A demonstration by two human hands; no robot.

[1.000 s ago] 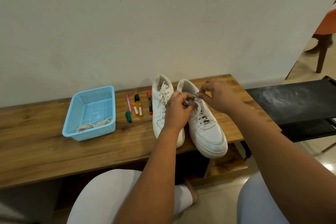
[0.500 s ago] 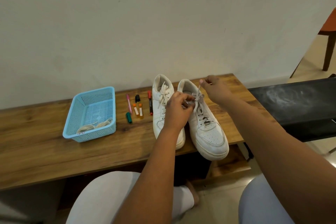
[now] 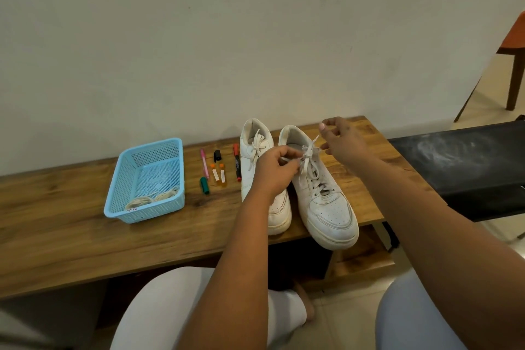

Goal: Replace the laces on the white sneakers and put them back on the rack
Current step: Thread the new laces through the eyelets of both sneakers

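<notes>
Released from the lace, the right hand (image 3: 345, 140) now hovers with fingers spread loosely, holding nothing, beyond the right sneaker (image 3: 318, 187). Nearer, the left hand (image 3: 277, 170) pinches that shoe's lace (image 3: 308, 153) at the top eyelets on the wooden bench (image 3: 71, 236). Unlacing appears under way; next, drawing the lace free. Farther left, a blue basket (image 3: 147, 179) holds coiled laces.

Left sneaker (image 3: 255, 150) middle behind left hand (image 3: 274, 172); chair (image 3: 514, 45) cut by right edge
</notes>
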